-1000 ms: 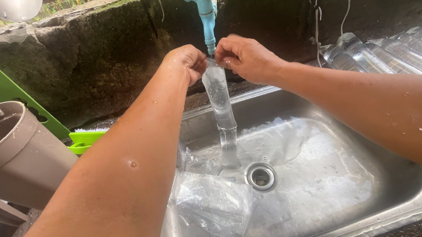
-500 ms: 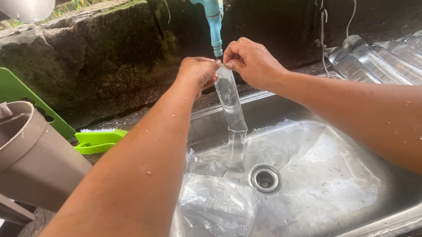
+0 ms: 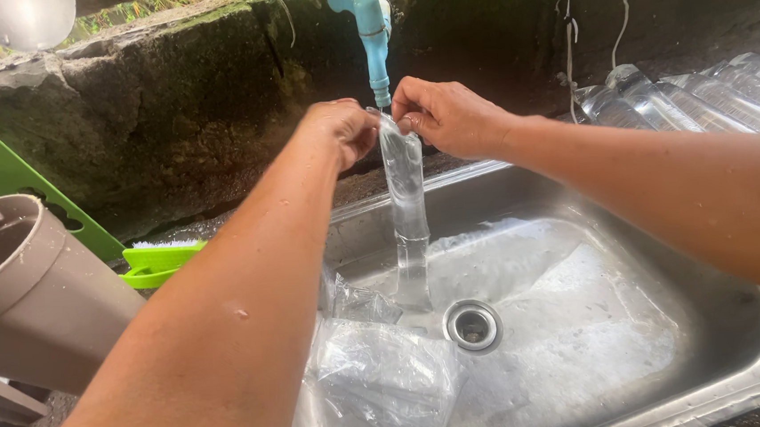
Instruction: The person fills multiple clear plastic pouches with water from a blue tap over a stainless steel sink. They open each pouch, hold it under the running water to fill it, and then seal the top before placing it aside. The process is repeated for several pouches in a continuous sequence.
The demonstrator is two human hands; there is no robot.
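Both our left hand point(image 3: 339, 132) and right hand point(image 3: 444, 115) pinch the bag point(image 3: 405, 194) mouth beneath the tap point(image 3: 374, 40); below them it seems partly filled, untied.

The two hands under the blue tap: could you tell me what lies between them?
In the head view, the mouth of a narrow clear plastic bag sits between the left hand and the right hand, directly under the blue tap.

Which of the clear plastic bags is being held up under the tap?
The long narrow bag, pinched at its top by the left hand and right hand beneath the blue tap. The other bags lie crumpled in the sink.
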